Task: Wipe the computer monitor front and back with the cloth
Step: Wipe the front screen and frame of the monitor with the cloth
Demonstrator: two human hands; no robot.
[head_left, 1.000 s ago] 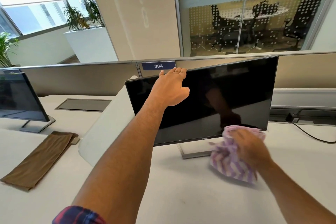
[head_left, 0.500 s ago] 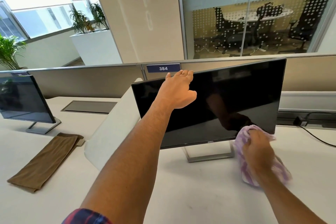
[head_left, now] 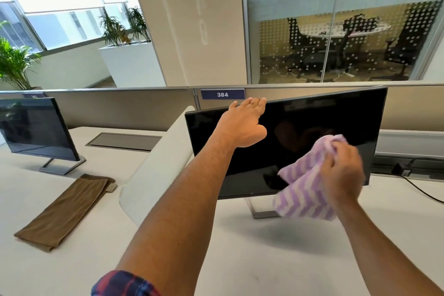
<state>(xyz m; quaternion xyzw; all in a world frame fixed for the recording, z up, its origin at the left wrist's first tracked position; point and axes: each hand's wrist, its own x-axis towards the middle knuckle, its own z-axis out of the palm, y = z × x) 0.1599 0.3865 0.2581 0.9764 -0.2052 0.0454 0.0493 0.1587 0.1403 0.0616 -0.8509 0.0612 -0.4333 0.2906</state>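
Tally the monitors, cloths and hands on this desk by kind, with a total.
Monitors: 2, the monitor being wiped and a second monitor at far left.
Cloths: 2, the purple striped cloth and a brown cloth lying flat.
Hands: 2, the left hand on the monitor's top edge and the right hand holding the striped cloth.
Total: 6
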